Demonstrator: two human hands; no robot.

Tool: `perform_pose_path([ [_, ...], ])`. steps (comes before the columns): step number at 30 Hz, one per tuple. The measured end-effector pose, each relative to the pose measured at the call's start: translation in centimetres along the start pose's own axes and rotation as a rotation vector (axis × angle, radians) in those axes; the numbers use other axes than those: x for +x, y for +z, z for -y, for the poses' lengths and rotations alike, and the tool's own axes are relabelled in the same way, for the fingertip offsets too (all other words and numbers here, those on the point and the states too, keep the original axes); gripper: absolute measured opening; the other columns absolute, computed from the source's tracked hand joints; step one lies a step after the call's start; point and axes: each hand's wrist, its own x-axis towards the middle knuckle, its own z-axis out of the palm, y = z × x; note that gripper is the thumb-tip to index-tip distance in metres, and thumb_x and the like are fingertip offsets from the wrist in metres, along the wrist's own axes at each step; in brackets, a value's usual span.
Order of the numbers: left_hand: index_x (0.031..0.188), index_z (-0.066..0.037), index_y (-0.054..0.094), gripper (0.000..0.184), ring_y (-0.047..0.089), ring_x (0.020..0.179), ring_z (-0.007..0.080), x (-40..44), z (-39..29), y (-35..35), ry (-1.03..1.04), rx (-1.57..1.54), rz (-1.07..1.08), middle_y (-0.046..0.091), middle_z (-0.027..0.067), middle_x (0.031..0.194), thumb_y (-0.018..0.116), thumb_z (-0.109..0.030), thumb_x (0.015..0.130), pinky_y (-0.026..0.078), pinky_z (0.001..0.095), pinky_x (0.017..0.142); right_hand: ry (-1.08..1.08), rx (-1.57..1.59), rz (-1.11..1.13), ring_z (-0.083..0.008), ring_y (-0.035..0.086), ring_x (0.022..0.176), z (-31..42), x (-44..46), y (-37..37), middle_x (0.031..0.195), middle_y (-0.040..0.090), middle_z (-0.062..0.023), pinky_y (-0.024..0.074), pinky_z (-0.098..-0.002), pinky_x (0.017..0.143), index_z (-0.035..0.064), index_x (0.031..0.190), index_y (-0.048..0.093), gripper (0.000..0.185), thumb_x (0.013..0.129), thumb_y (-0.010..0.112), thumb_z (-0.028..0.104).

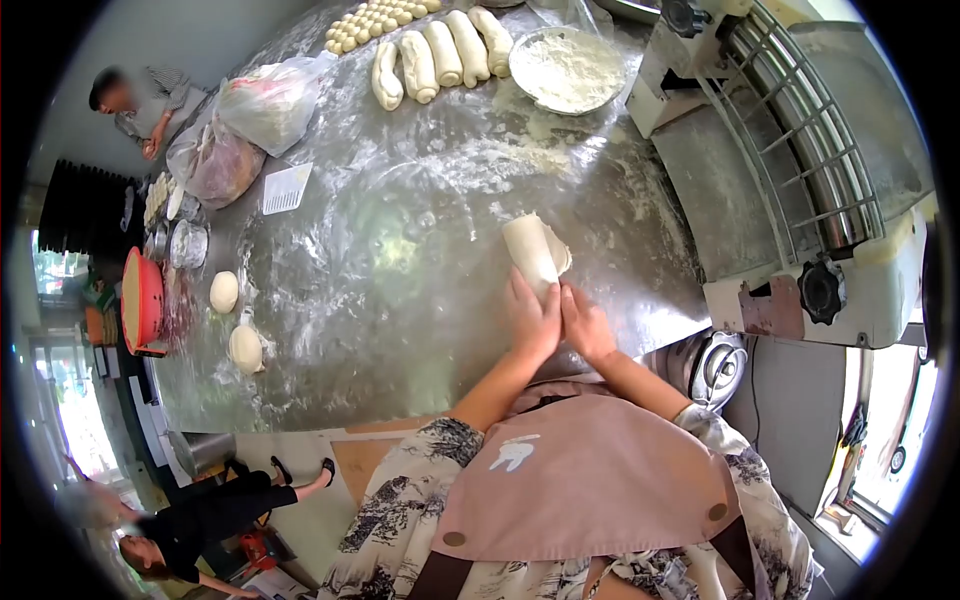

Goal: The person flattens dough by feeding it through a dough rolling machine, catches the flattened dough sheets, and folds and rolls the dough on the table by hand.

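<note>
A rolled piece of pale dough (532, 248) lies on the floured metal table, its far end showing a loose flap on the right. My left hand (535, 318) holds the near left side of this roll, fingers closed along it. Close beside it, my right hand (585, 320) touches the near right end of the dough, its fingers pressed together. The two hands meet at the near end of the roll.
Thick dough rolls (443, 55), small dough balls (375, 22) and a flour bowl (567, 70) stand at the back. A roller machine (800, 130) is right. Plastic bags (265, 105), a white scraper (287, 189), two dough rounds (224, 291) and a red basin (142, 300) are left. Two people stand beyond.
</note>
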Motion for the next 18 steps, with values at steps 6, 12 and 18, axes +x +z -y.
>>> perform_pose_path([
  [6,0.130,0.000,0.047,0.072,0.054,0.110,0.0375,3.8,2.2,-4.1,-0.059,0.171,0.041,0.052,0.0234,0.120,0.072,-0.043,0.079,0.044,0.0431,0.093,0.374,0.866,0.493,-0.0180,0.052,0.099,-0.1,1.2,5.5,0.110,0.058,-0.0068,0.0393,-0.0319,0.088,0.0046,0.128,0.053,0.075,0.092,0.034,0.068],
  [12,0.124,-0.001,0.055,0.063,0.056,0.106,0.0380,4.6,4.6,-14.2,0.069,0.492,0.085,0.059,0.0199,0.115,0.064,-0.047,0.082,0.045,0.0454,0.089,0.264,0.482,0.699,-0.0221,0.060,0.106,7.0,1.8,9.0,0.124,0.057,-0.0126,0.0464,-0.0347,0.091,0.0051,0.130,0.051,0.056,0.096,0.045,0.049],
  [18,0.119,-0.005,0.059,0.051,0.059,0.094,0.0343,1.0,3.8,-15.4,0.152,0.738,-0.145,0.063,0.0150,0.104,0.058,-0.044,0.086,0.044,0.0475,0.081,-0.959,-0.351,-0.195,-0.0332,0.064,0.080,10.4,6.9,8.2,0.078,0.065,-0.0099,0.0478,-0.0432,0.080,0.0044,0.092,0.061,0.025,0.093,0.056,0.029],
])
